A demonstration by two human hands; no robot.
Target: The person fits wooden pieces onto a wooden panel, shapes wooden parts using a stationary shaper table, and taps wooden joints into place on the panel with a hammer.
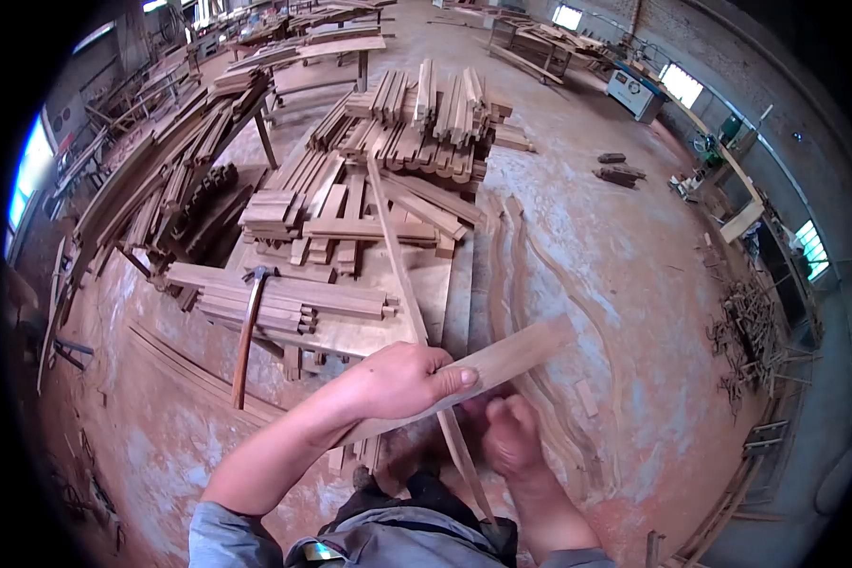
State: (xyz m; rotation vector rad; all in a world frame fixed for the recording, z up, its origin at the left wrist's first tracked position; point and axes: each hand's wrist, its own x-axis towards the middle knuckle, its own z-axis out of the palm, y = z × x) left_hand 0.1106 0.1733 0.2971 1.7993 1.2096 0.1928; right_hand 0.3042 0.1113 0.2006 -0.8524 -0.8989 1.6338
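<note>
Wood is all over this big room — on the dusty floor [653,246] and heaped up on the desk [360,331]. One flat board [521,358] is held up in front of the person's body, near the desk. The left hand [407,374] has it tight, with the thumb on top. The right hand [514,435] is curled up just below it — I can't tell if it grips anything. One long thin strip [398,270] runs from by the big pile [445,114] and passes under the board. One hammer [249,331] lies on some sticks [341,295], its handle poking out past them.

I'd say the work is only partway. Some sticks have cut ends, so that bit looks done, but I see none joined together. The piled pieces are too many to count. At least three wavy strips [518,251] lie on the floor.
</note>
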